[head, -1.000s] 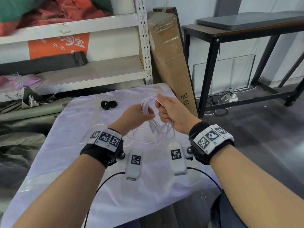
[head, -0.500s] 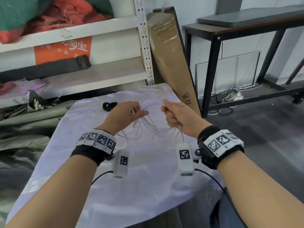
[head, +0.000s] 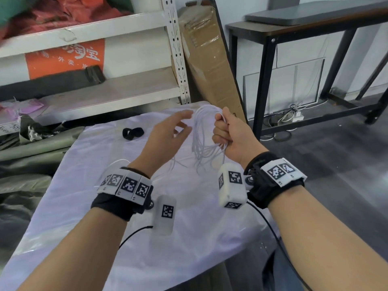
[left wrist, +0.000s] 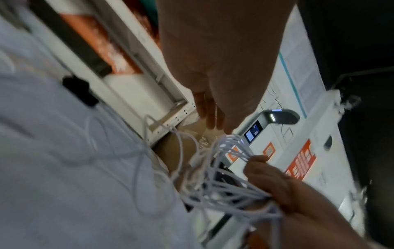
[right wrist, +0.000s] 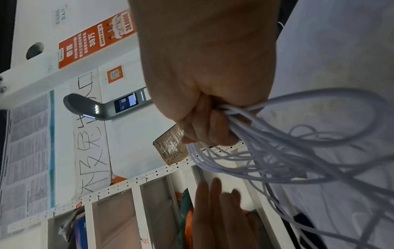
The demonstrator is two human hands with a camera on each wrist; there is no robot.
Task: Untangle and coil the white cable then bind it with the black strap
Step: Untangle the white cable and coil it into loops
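My right hand grips a bundle of loops of the thin white cable in its fist, held above the table. In the right wrist view the loops fan out from the curled fingers. My left hand hovers just left of the bundle with fingers spread and holds nothing; the left wrist view shows its straight fingers above the loops. Loose cable trails down onto the cloth. The black strap lies curled on the table, far left of the hands.
A white cloth covers the table. Behind it stand a metal shelf rack and a leaning cardboard box. A black-framed desk stands at the right, and grey tarpaulin lies at the left.
My left hand has let go of the cable and opened, fingers spread. My right hand keeps the loops in its fist and has lifted them slightly.
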